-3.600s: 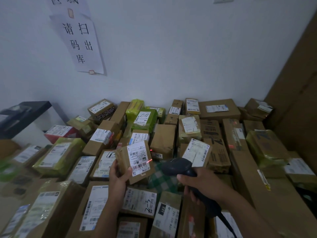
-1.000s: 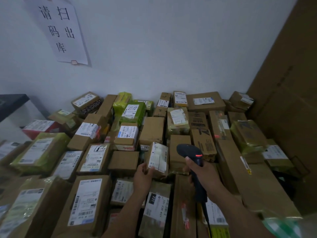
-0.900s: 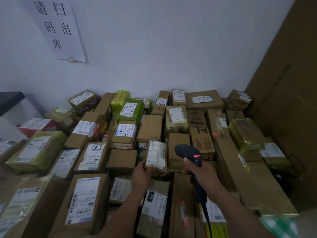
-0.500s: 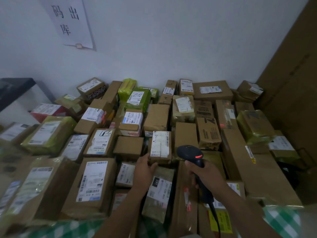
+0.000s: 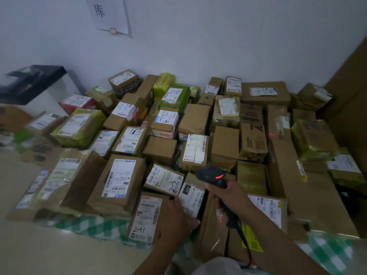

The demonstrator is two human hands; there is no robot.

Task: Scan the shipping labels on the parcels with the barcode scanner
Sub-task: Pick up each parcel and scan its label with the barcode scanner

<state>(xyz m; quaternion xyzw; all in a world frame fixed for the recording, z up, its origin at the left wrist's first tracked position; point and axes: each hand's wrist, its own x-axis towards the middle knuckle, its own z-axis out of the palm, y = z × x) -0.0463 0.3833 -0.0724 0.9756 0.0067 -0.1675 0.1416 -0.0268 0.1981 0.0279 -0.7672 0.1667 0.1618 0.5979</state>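
Several cardboard and green-wrapped parcels with white shipping labels lie packed together on the floor. My right hand (image 5: 233, 197) grips the handle of the black barcode scanner (image 5: 211, 174), whose red light glows; its head points away over the pile. My left hand (image 5: 176, 221) holds the near left edge of the parcel marked 231 (image 5: 192, 192), thumb lying on its label. Just beyond the scanner rests a small labelled box (image 5: 194, 150), with no hand on it. Left of my left hand lies the parcel marked 241 (image 5: 146, 217).
A green-and-white checked cloth (image 5: 89, 225) shows under the pile's near edge. A long brown box (image 5: 309, 191) runs along the right, with tall cardboard (image 5: 353, 92) behind it. A black shelf (image 5: 33, 82) stands at the left; a paper sign (image 5: 111, 14) hangs on the wall.
My left hand let go of the small labelled box, which now lies in the pile, and came down nearer to take the 231 parcel. The scanner stayed in my right hand.
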